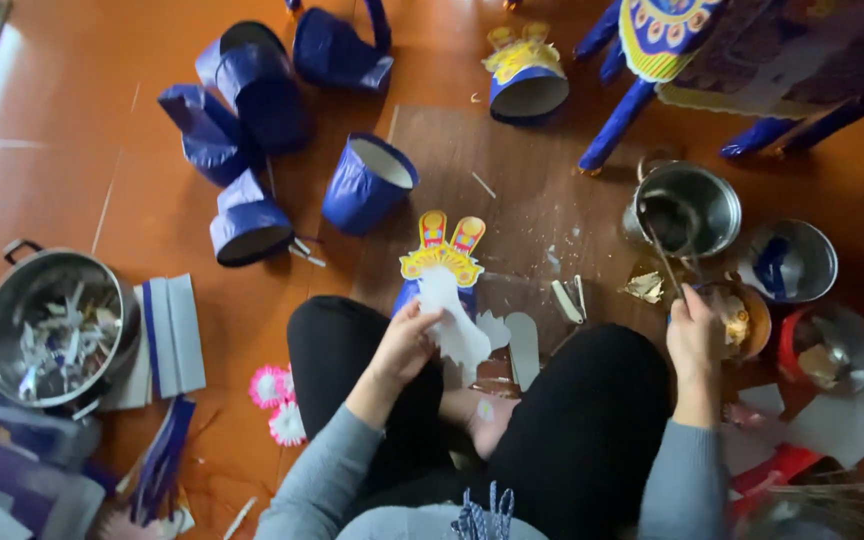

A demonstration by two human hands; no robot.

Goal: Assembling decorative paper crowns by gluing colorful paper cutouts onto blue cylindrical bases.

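Note:
I sit cross-legged on the floor in black trousers. My left hand holds a white piece of paper in front of a blue paper cup-shaped craft with a yellow and red crown-like top. My right hand grips a thin stick whose far end dips into a steel pot at the right. A brown board lies under the craft pieces.
Several blue paper cylinders lie at the upper left. A steel pot with paper scraps stands at the left beside folded strips. More metal bowls cluster at the right. A blue-legged decorated figure stands at top right.

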